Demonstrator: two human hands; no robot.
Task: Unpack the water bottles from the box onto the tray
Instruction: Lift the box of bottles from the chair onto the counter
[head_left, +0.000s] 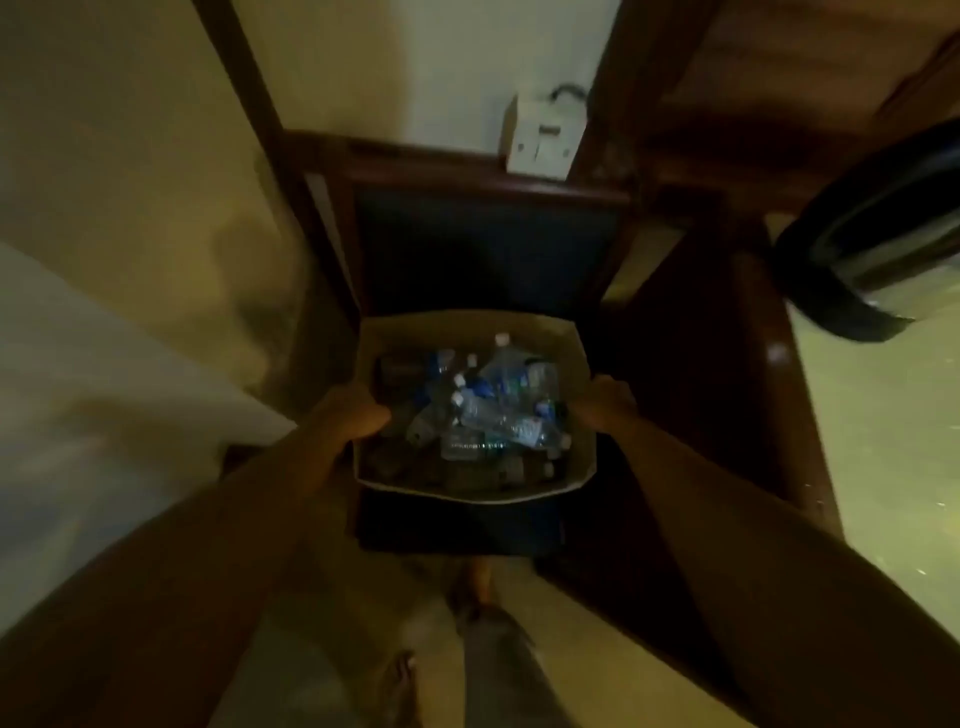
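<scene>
Our left hand (358, 415) and right hand (605, 402) curl over opposite rims of the open brown cardboard box (467, 491). Inside it, clear plastic water bottles (498, 421) lie jumbled. Under the box, a dark-cushioned wooden chair (488, 249).

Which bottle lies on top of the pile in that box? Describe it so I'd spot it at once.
Find the open cardboard box on the dark chair seat, gripped on either side by the left hand and the right hand. Inside lies a jumble of clear water bottles. The top bottle lies slantwise across the middle, white cap toward the left hand, brighter than its neighbours.
</scene>
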